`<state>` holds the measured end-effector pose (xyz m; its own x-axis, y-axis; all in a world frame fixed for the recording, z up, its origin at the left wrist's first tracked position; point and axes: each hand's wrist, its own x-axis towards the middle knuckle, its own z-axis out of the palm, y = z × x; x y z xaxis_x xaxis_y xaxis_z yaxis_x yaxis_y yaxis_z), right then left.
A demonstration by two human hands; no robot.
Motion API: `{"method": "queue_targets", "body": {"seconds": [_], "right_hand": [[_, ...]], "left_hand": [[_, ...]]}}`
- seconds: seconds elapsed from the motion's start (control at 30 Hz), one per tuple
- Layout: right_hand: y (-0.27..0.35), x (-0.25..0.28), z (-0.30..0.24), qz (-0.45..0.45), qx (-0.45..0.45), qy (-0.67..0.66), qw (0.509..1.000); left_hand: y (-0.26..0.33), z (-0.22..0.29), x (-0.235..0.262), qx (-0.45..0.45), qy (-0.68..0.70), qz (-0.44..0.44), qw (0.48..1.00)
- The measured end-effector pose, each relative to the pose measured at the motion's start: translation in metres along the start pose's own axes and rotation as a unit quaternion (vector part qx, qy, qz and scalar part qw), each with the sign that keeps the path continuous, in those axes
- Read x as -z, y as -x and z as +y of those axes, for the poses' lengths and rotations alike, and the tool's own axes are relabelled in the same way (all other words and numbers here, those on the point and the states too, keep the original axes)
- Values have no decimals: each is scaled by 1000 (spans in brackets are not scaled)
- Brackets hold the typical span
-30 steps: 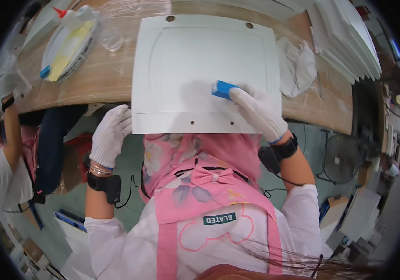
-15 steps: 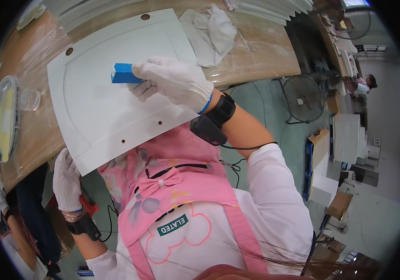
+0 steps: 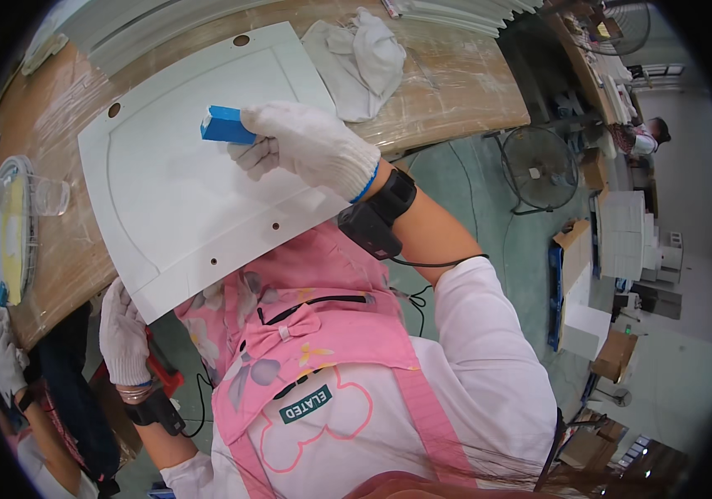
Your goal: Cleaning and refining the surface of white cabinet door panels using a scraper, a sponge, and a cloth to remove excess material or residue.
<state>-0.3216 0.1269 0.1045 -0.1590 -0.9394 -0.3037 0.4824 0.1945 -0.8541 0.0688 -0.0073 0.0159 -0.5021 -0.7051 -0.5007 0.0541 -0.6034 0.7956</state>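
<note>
A white panel (image 3: pixel 181 183) with a shallow moulded border and several round holes lies on the table, its near edge jutting out over my apron. My right hand (image 3: pixel 302 150), in a white knit glove, is closed round one end of a blue rectangular block (image 3: pixel 226 125) and holds it above the panel. Whether the block touches the surface is hard to tell. At the panel's near left corner, my gloved left hand (image 3: pixel 125 337) grips the edge, with some fingers partly hidden by the panel.
A crumpled white cloth (image 3: pixel 360 66) lies beyond the panel on the film-covered table (image 3: pixel 455 91). A clear bottle with a red tip (image 3: pixel 48 195) sits at the left. White panels (image 3: pixel 148 33) stand along the back. A floor fan (image 3: pixel 539 170) is at the right; another person's gloved hand (image 3: pixel 7 366) shows at far left.
The blue block in my right hand has shifted slightly away and to the right over the panel. My left hand stays at the panel's corner; the whole view has turned a little.
</note>
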Motion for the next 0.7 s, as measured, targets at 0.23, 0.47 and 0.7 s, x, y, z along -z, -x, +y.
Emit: {"method": "queue_targets", "body": {"seconds": [0.23, 0.47, 0.7], "right_hand": [[-1, 5, 2, 9, -1, -38, 999], [0, -3, -3, 52, 6, -59, 997], [0, 1, -1, 24, 19, -83, 996]], "left_hand": [[2, -1, 5, 10, 11, 26, 1000], [0, -3, 7, 12, 14, 26, 999], [2, -2, 8, 6, 15, 3, 1000]]}}
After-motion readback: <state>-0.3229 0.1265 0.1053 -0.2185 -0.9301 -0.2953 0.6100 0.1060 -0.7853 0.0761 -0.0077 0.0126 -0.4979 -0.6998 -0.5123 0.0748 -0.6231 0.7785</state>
